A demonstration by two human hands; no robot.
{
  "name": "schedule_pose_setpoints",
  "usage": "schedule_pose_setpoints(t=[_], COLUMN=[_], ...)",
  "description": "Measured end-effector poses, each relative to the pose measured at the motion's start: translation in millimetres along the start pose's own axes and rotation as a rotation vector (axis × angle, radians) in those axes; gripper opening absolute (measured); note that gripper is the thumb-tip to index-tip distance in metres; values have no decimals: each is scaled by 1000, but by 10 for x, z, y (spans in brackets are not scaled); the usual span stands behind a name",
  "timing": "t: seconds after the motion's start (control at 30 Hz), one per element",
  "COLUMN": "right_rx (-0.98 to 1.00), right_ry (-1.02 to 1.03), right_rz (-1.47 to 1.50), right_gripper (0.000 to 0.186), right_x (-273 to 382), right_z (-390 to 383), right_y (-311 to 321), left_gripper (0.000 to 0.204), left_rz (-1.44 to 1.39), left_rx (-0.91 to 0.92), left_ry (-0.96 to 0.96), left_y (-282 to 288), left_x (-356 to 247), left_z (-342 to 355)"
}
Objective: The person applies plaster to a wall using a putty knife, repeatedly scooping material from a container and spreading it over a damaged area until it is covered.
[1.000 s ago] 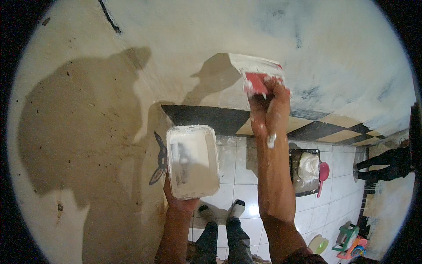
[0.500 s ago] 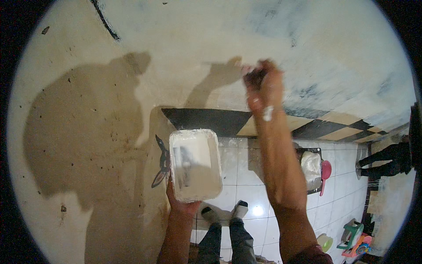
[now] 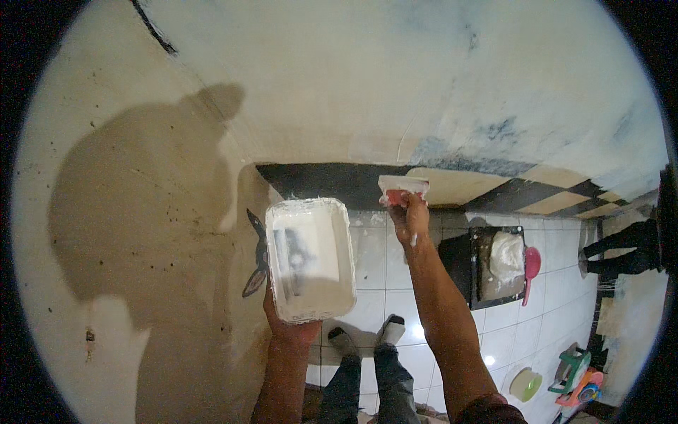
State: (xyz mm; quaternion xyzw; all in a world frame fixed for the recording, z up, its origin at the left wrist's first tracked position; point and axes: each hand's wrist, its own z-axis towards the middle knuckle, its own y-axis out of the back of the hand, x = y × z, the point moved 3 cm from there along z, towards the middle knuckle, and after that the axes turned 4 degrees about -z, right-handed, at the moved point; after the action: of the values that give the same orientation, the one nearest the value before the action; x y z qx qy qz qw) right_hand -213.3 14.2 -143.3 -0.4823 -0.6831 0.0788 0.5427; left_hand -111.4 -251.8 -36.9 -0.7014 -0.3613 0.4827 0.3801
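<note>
Left of the scraper, the left hand (image 3: 291,326) grips a white rectangular tray (image 3: 309,258) from beneath. The right hand (image 3: 409,220) clasps the red-handled scraper (image 3: 402,188), its blade against the wall (image 3: 367,92). Right of the scraper, a dark tray (image 3: 487,267) lies on the tiled floor (image 3: 515,321).

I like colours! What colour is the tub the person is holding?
White, smeared with white paste; the tub shows best in the head view.
</note>
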Motion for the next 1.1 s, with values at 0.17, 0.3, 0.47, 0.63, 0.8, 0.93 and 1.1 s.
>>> schedule_pose_setpoints(t=[0.17,0.3,0.47,0.63,0.8,0.93,1.1], right_rx=[-58,22,167,-53,-4,-117,165], right_ry=[129,226,348,151,92,193,415], right_rz=[14,47,-23,-158,-64,52,-32], right_gripper=[14,16,18,21,19,11,13], right_x=[405,1366,1828,831,316,1061,2133], right_z=[357,-295,-943,-533,-10,15,-1099], right_y=[-498,-1648,-1796,-626,-211,-829,-1612], left_gripper=[46,45,47,50,49,49,45], left_rz=[-28,-122,-165,-198,-183,-105,-182], left_rx=[-87,-88,36,4,-68,-41,73], left_ry=[68,99,76,75,133,94,99], left_y=[-72,-153,-161,-168,-95,-141,-273], left_x=[24,-59,-31,-41,-30,-60,-50], left_z=[28,-42,-48,-33,-25,-20,-92])
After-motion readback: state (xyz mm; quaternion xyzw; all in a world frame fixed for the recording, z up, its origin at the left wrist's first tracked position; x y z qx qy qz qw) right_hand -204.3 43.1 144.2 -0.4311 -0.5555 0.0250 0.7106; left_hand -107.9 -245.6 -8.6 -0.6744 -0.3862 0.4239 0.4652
